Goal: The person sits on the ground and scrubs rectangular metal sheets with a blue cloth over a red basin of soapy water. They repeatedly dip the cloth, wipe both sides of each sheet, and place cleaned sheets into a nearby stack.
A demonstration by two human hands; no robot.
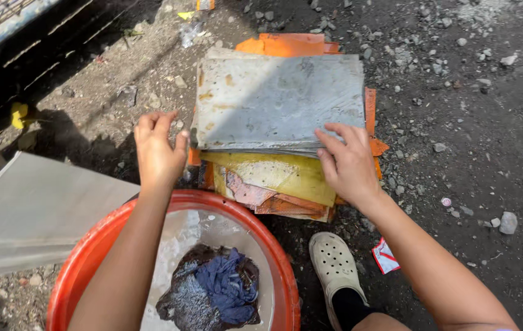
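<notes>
A stack of flat sheets lies on the dirt ground ahead of me, with a grey stained sheet [280, 98] on top. Yellow [283, 175] and orange [289, 44] sheets stick out beneath it. My right hand [347, 162] rests on the near right edge of the grey sheets, fingers spread over them. My left hand [158, 150] hovers at the stack's near left corner with fingers apart, holding nothing. An orange tub [99, 242] of cloudy water sits just below my arms, with a dark blue cloth [225, 285] soaking in it.
A grey panel [35, 208] lies at the left beside the tub. My foot in a cream clog [335, 266] stands right of the tub. Stones and litter are scattered over the ground; a shadowed metal grate [4, 18] is at the far left.
</notes>
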